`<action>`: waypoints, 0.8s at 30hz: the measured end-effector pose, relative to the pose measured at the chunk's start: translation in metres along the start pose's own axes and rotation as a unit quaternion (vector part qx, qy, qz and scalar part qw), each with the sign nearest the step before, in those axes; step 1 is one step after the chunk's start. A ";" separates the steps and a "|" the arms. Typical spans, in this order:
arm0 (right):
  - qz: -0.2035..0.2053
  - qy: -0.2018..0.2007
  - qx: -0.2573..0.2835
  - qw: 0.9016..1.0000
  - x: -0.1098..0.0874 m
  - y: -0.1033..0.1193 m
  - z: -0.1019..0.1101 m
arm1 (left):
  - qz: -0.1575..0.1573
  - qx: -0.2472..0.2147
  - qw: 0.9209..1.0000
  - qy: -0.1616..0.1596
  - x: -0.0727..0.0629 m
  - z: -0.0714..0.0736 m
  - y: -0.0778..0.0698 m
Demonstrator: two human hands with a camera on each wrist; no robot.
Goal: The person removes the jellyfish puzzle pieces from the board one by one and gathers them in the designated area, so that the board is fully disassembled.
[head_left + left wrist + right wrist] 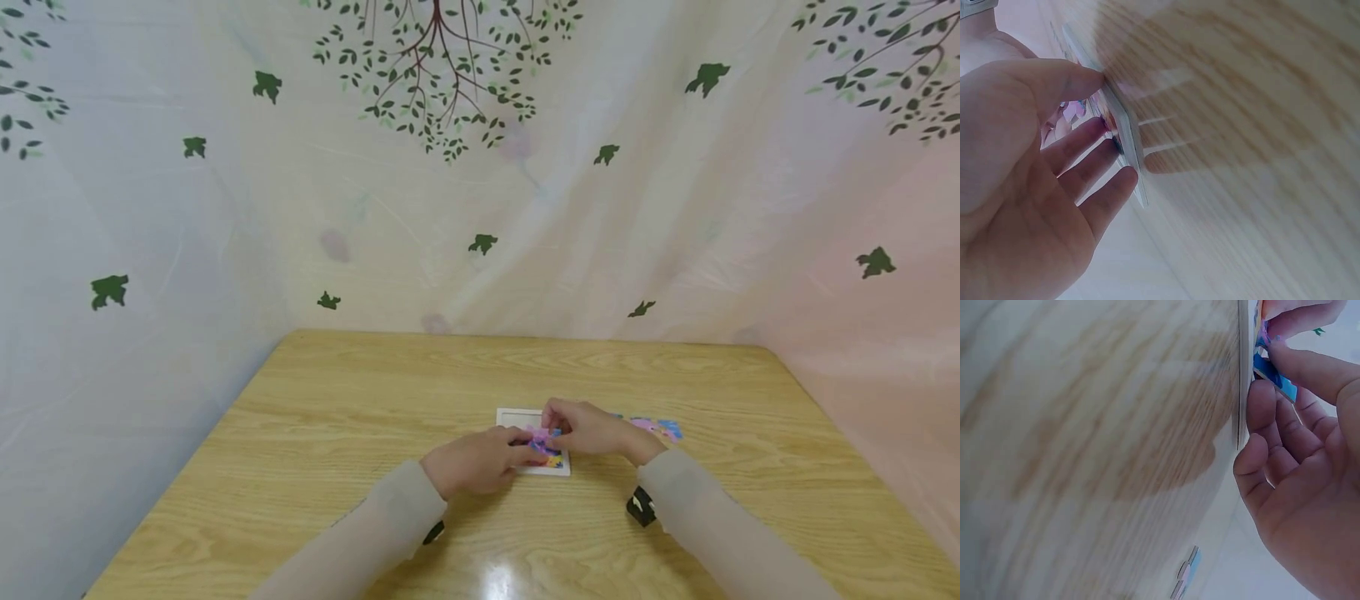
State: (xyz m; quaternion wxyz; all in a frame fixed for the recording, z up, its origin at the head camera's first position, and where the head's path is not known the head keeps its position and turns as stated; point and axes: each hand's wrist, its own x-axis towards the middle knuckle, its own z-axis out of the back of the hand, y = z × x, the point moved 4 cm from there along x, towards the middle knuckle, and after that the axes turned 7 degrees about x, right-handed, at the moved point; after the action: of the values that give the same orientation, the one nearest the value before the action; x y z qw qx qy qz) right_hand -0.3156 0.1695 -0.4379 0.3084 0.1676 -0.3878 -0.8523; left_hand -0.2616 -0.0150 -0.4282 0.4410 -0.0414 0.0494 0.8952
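A small white-rimmed puzzle tray (555, 472) lies on the table, partly filled with purple, blue and yellow puzzle pieces (553, 459). My right hand (592, 427) is over its right side. In the right wrist view it pinches a blue puzzle piece (1283, 386), tilted up from the tray, between thumb and finger. From the left, my left hand (476, 460) rests on the tray with fairly straight fingers. The left wrist view shows its thumb and fingertips (1127, 177) touching the tray's edge (1124, 119) and the pieces. Both hands cover part of the picture.
Loose pink and blue puzzle pieces (656, 428) lie on the wooden table (360, 392) just right of the tray, partly behind my right wrist. A patterned curtain (480, 200) hangs behind the table and along its sides.
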 end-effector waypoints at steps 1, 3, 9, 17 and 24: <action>0.001 0.001 0.001 1.000 0.000 0.000 0.000 | 0.002 -0.001 1.000 0.002 0.000 0.000 0.000; 0.005 0.001 0.002 1.000 -0.001 0.002 0.001 | 0.009 -0.007 1.000 0.007 -0.001 0.001 0.000; 0.018 -0.003 0.003 1.000 -0.003 0.002 0.002 | 0.018 -0.012 1.000 0.017 -0.001 0.003 -0.002; 0.019 -0.023 0.016 0.999 -0.007 -0.001 0.006 | 0.017 0.001 1.000 0.025 0.001 0.000 -0.001; 0.010 -0.027 0.030 0.999 -0.018 -0.011 0.020 | 0.015 0.022 0.999 0.021 0.000 0.000 -0.001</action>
State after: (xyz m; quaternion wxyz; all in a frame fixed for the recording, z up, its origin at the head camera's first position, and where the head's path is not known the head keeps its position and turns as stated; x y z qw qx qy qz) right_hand -0.3175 0.1981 -0.4326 0.3012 0.1500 -0.4231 -0.8413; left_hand -0.2606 -0.0140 -0.4283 0.4272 -0.0501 0.0788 0.8993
